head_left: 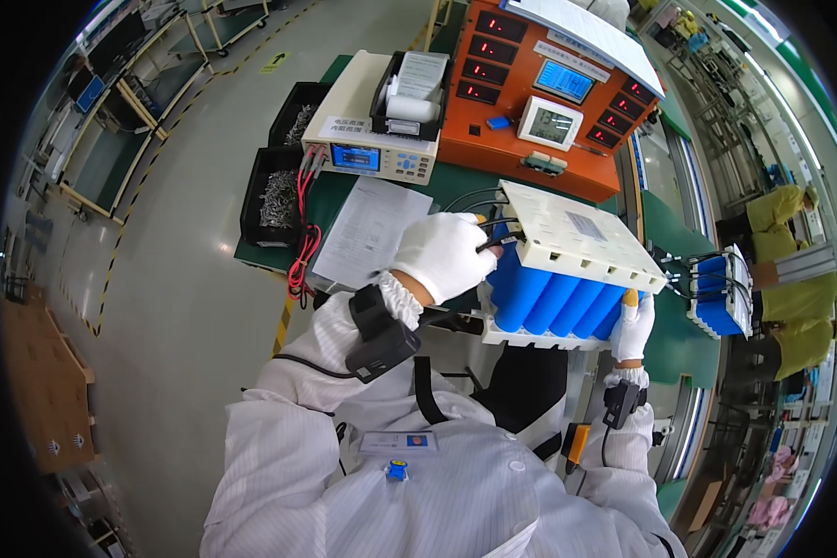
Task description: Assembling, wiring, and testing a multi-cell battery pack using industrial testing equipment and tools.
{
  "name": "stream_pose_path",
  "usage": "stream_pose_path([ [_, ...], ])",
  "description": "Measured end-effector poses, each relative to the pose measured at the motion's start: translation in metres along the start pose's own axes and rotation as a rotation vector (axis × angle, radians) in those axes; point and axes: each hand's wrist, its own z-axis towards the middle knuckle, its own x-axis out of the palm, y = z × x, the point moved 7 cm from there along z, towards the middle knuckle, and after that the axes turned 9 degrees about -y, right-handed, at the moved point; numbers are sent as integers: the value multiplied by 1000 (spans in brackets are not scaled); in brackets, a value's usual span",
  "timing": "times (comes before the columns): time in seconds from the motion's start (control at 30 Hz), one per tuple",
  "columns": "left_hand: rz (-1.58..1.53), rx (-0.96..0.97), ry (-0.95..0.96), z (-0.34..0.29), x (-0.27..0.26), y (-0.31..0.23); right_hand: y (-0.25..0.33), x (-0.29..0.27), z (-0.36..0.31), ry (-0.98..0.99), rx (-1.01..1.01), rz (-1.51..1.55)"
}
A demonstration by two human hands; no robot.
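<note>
A battery pack of blue cylindrical cells point(551, 299) sits between white plastic end plates, the upper white plate point(581, 232) facing up, at the front of the green bench. Black cables point(498, 244) come out of its left side. My left hand point(445, 257), in a white glove with the fingertips bare, has its fingers closed round these cables beside the pack. My right hand point(633, 327), gloved too, grips the pack's near right corner, thumb against the side below the upper plate; its other fingers are partly hidden.
Behind the pack stands an orange tester point(530, 102) with red displays. To its left are a beige meter point(372, 153) with red leads point(302, 251), printed sheets point(374, 228) and black bins of small metal parts point(277, 197). Another blue battery pack point(719, 290) lies at right. People in yellow work beyond.
</note>
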Motion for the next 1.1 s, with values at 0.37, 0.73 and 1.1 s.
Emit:
stream_pose_path([
  [0.37, 35, -105, 326, -17, -4, -18, 18, 1, 7, 17, 42, -177],
  [0.73, -253, -381, 337, -25, 31, -22, 24, 7, 24, 107, 153, -105],
  [1.1, -310, -423, 143, 7, 50, -24, 6, 40, 71, 285, 347, 273],
])
